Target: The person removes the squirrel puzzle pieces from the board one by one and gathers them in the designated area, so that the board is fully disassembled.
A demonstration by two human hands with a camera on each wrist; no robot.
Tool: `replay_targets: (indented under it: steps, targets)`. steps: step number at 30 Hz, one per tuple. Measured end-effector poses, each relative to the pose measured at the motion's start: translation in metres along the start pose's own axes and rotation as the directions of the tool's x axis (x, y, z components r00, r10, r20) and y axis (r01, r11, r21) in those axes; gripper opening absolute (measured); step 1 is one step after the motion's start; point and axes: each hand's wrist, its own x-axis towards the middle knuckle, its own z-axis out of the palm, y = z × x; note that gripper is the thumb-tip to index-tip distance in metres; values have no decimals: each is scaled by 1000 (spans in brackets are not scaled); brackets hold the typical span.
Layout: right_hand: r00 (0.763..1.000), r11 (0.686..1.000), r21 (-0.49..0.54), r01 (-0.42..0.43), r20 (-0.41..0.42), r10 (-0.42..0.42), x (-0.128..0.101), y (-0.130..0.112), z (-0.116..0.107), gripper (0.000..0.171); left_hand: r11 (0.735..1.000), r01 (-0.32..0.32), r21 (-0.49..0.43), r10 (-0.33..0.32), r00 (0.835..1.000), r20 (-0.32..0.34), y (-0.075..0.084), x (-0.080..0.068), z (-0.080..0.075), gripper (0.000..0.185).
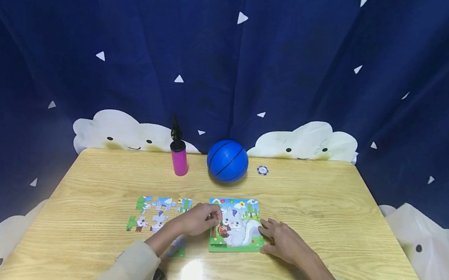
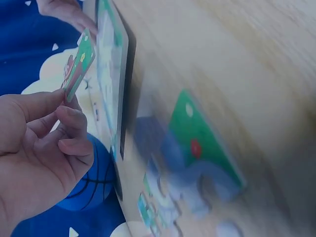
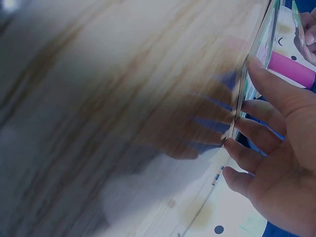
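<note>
Over the left side of the puzzle board (image 1: 243, 234), my left hand (image 1: 197, 219) pinches a jigsaw piece (image 2: 81, 64) between thumb and fingers. In the left wrist view that piece is green and brown and stands tilted, raised off the table. The board carries a picture of a grey squirrel on grass. My right hand (image 1: 285, 242) rests at the board's right edge, its fingers (image 3: 264, 133) spread and touching that edge. Loose jigsaw pieces (image 1: 159, 217) lie left of the board, some of them hidden by my left forearm.
Behind the board sit a blue ball (image 1: 227, 161) and a pink pump (image 1: 180, 158) with a black top. A small round chip (image 1: 262, 170) lies right of the ball. A dark blue curtain (image 1: 235, 65) with white clouds hangs around the wooden table (image 1: 327, 202).
</note>
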Motion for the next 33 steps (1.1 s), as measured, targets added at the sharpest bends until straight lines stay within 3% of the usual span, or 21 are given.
replay_targets:
  steps: [6,11,15,23,33]
  targets:
    - [1000,1000,8,-5,0,5,0,0,0,56,996,-70,46,72,997,-26,-5,-17,-19,14]
    - [1000,1000,8,-5,-2,5,0,0,-1,56,995,-76,60,78,996,-35,-17,-32,-34,15]
    - [1000,1000,15,-7,4,7,0,0,-1,56,998,-45,47,47,998,-43,-29,-46,-44,14]
    - [1000,1000,6,-1,-3,1,-1,0,-1,56,998,53,-19,-54,991,-120,-53,-85,-71,9]
    - [1000,1000,8,5,4,-5,0,-1,-1,56,992,125,-9,-125,985,-122,-84,-131,-90,8]
